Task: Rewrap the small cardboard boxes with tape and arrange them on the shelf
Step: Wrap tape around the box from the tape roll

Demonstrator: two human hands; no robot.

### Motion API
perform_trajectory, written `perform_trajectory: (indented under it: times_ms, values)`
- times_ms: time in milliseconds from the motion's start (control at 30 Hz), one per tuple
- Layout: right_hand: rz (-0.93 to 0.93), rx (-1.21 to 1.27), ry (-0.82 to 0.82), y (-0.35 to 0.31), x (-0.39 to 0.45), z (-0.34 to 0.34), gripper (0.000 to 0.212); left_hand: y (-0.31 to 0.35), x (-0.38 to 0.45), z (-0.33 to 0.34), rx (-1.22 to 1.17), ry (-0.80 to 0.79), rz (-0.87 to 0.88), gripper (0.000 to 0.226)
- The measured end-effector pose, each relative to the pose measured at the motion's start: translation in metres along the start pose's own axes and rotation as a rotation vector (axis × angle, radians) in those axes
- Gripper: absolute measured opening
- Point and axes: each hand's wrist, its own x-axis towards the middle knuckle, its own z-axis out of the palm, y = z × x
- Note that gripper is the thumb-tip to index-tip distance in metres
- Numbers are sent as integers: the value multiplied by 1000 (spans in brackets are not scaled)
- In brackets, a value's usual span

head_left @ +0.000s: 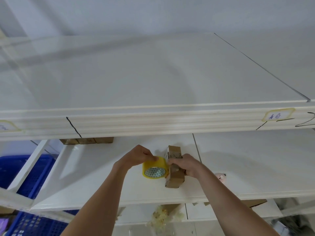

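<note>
A small brown cardboard box point(175, 179) lies on the white middle shelf point(102, 184), and my right hand point(185, 165) grips it across its middle. Directly left of the box, my left hand point(139, 155) pinches the top of a yellow tape roll point(154, 167) with a patterned core. The roll touches the box's left side. Several more brown boxes point(87, 140) stand in a row at the back left of the same shelf, partly hidden under the upper shelf's edge.
The upper shelf point(153, 79) spans the view, with handwritten labels point(277, 116) on its front edge. Blue plastic crates point(34, 174) stand at the lower left. A small pink object point(220, 176) lies right of my right hand. Crumpled tape scraps point(163, 217) lie on the lower shelf.
</note>
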Motion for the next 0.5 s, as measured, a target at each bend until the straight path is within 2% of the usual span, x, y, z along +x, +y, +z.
perform_trajectory:
  times_ms: [133,300,500]
  values:
    - [-24,62,-15,1,-3,2,35,9,10,-2,54,24,11,34]
    - [-54,109,-54,0,-2,-8,33,4,6,-4,313,90,10,40]
    - [-94,179,-130,-1,-4,-12,29,11,8,0,355,101,-32,51]
